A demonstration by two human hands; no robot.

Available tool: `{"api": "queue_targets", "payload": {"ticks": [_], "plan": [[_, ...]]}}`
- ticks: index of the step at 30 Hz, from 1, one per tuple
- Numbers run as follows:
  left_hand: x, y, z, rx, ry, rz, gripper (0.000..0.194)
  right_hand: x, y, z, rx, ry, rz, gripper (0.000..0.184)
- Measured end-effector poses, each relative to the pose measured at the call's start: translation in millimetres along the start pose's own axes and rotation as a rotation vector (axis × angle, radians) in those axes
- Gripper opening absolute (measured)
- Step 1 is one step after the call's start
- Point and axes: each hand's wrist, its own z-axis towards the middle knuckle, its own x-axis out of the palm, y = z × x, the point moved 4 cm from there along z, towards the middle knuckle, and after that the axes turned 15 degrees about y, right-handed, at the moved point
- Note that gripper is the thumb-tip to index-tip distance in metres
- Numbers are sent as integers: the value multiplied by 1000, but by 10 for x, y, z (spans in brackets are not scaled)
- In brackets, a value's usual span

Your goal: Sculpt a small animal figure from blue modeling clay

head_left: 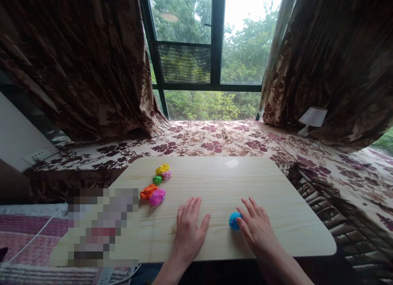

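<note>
My left hand (189, 223) lies palm down low over the light wooden tabletop (211, 178), its fingers stretched out and the thumb apart, holding nothing. To the right, a rounded blue lump (234, 221), which looks like crumpled soft material, sits on the tabletop. My right hand (258, 223) is beside it with fingers spread. Its thumb and a fingertip overlap the right edge of the lump without wrapping round it; whether they press on it I cannot tell.
Several crumpled lumps stand at the table's left: yellow (162, 168), light pink (166, 175), green (157, 179), orange (148, 191) and bright pink (157, 197). A blurred-out patch (102, 227) covers the left front corner. Beyond are a floral-covered sill (211, 139) and a small lamp (313, 116).
</note>
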Motion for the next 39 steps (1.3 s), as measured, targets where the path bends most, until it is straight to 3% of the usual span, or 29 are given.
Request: {"api": "queue_targets", "payload": {"ticks": [3, 5, 8, 11, 13, 16, 19, 23, 26, 29, 34, 39], "plan": [[93, -514, 22, 199, 175, -256, 46, -18, -87, -190, -53, -17, 110, 38], [172, -788, 34, 263, 277, -430, 43, -58, -141, -230, -57, -25, 182, 38], [216, -957, 50, 254, 308, -506, 32, -130, -178, -269, -69, -19, 334, 36], [119, -903, 52, 202, 317, -594, 28, -224, -110, -310, -131, -35, 552, 35], [18, -833, 33, 161, 391, -742, 31, -301, 14, -319, -197, -63, 639, 35], [-70, -750, -42, 23, 568, -1181, 39, -408, 281, -303, -276, -122, 675, 37], [-52, -678, -119, -141, 573, -1443, 52, -472, 553, -289, -282, -188, 665, 32], [65, -539, -172, -333, 401, -1510, 58, -472, 789, -297, -314, -165, 659, 35], [97, -490, -211, -407, 414, -1562, 60, -460, 835, -297, -325, -145, 641, 48], [4, -478, -230, -370, 466, -1487, 61, -464, 871, -286, -360, -124, 602, 45], [-241, -478, -235, -201, 338, -1396, 42, -496, 929, -272, -325, -162, 530, 36], [-238, -446, -294, -269, 364, -1488, 50, -462, 1004, -271, -352, -139, 497, 46]]}}
